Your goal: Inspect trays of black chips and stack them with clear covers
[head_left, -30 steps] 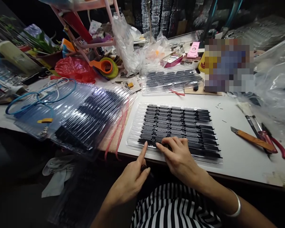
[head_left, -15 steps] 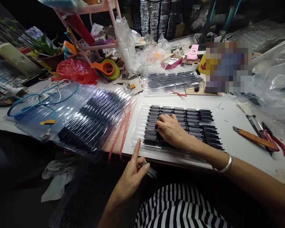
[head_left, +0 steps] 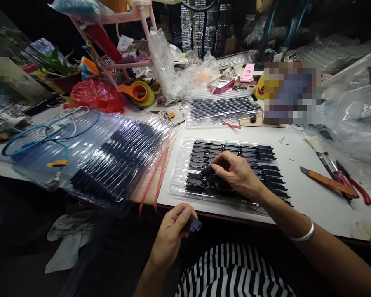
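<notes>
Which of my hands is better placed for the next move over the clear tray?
Probably your right hand: it is over the clear tray, pinching a small black part. Your left hand sits lower, away from the tray, holding a small dark piece.

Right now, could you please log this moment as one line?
left hand: holds small dark piece | right hand: pinches black strip over clear tray | rest: orange-handled knife right of tray
</notes>
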`<state>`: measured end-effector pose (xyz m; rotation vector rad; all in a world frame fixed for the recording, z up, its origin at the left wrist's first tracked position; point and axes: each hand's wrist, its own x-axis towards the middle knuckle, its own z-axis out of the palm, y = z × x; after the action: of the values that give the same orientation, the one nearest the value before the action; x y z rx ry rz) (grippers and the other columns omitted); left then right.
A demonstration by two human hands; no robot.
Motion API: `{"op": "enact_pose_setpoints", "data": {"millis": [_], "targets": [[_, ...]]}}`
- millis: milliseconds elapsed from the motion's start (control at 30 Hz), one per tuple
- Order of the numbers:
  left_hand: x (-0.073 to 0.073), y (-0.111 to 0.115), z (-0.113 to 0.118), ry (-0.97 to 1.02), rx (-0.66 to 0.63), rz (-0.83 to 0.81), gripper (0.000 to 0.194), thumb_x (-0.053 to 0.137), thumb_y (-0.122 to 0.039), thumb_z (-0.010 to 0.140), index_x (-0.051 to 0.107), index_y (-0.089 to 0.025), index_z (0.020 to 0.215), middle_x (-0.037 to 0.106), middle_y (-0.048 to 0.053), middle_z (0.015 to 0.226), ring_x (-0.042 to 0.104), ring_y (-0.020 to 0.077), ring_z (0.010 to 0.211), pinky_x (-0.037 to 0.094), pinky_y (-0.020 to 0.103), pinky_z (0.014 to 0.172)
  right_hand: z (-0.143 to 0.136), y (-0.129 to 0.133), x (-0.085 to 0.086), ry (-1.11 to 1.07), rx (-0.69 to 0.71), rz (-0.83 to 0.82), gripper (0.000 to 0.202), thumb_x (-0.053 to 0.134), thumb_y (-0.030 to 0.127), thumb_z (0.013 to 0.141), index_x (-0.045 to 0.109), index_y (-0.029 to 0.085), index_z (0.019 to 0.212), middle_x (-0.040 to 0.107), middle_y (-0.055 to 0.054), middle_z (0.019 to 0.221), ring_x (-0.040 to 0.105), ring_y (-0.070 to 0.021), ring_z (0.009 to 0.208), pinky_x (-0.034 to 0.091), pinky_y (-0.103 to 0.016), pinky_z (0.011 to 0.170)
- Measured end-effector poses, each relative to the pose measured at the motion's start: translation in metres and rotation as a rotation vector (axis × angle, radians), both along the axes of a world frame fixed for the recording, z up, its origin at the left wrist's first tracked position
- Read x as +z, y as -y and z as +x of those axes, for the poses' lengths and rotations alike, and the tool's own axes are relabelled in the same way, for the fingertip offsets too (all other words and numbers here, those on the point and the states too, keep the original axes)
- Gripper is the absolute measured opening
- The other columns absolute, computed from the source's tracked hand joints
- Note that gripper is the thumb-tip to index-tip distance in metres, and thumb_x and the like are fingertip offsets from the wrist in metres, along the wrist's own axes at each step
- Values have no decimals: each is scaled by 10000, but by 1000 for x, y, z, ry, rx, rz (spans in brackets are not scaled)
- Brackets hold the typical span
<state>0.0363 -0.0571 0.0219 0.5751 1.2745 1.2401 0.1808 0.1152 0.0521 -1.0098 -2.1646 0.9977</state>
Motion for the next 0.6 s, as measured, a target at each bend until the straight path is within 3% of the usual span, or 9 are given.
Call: {"op": "enact_pose_setpoints", "data": {"millis": [167, 267, 333, 400, 500, 600], "targets": [[3, -3, 13, 123, 9, 40, 344, 536, -409, 880, 470, -156, 657, 457, -29, 642, 422, 53, 475, 258, 200, 432, 20, 22, 2, -212, 3, -395, 189, 587, 358, 839, 577, 174, 796, 573, 10, 679, 558, -128, 610, 445, -268, 585], [3, -3, 17, 120, -31, 58, 176, 568, -340, 872, 544, -204, 981, 525, -38, 682, 514, 71, 476, 309, 189, 430, 28, 44, -2, -258, 31, -515, 216, 589, 394, 849, 574, 181, 817, 573, 7, 709, 567, -128, 628, 466, -265, 593], [1, -1, 19, 32, -56, 85, 421, 602, -295, 853, 458, -268, 1247, 525, -58, 694, 503, 67, 483, 374, 196, 470, 32, 60, -6, -241, 14, -502, 210, 565, 390, 869, 577, 187, 819, 576, 0, 722, 558, -129, 639, 462, -257, 578], [-1, 0, 22, -153, -75, 117, 508, 663, -273, 808, 474, -283, 1281, 508, -70, 691, 482, 64, 522, 422, 205, 545, 35, 75, -12, -209, -21, -434, 198, 538, 369, 890, 585, 191, 821, 580, -5, 733, 546, -130, 644, 447, -252, 559], [-6, 3, 26, -436, -101, 186, 399, 732, -261, 746, 609, -270, 1125, 588, -48, 784, 540, 94, 687, 448, 219, 697, 40, 91, -20, -164, -42, -342, 179, 517, 327, 908, 597, 193, 822, 587, -11, 748, 543, -130, 652, 444, -257, 572], [-10, 4, 29, -516, -151, 256, 186, 646, -267, 823, 640, -243, 1007, 658, -8, 918, 592, 139, 839, 451, 250, 785, 47, 99, -25, -125, 0, -257, 145, 517, 282, 914, 603, 189, 843, 591, -12, 752, 552, -130, 659, 452, -262, 593]]}}
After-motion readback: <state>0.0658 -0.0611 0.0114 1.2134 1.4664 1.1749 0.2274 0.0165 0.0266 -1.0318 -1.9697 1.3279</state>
